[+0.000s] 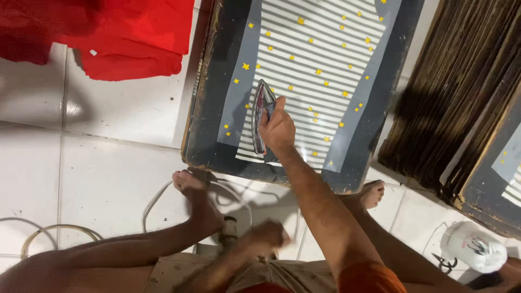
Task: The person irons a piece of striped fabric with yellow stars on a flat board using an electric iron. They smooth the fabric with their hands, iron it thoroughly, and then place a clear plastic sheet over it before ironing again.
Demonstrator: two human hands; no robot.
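Ahead and right of my right hand point(278, 130) I see open striped sheet point(325, 59), while the iron point(262, 114) blocks its left and stacked boards point(456, 92) wall the far right.

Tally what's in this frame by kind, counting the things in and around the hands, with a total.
Irons: 1, gripped by the right hand — iron
Striped starred sheets: 2 — under the iron, at the right edge
Dark boards: 2 —
Red cloth: 1
Cords: 1
Scissors: 1
Total: 8
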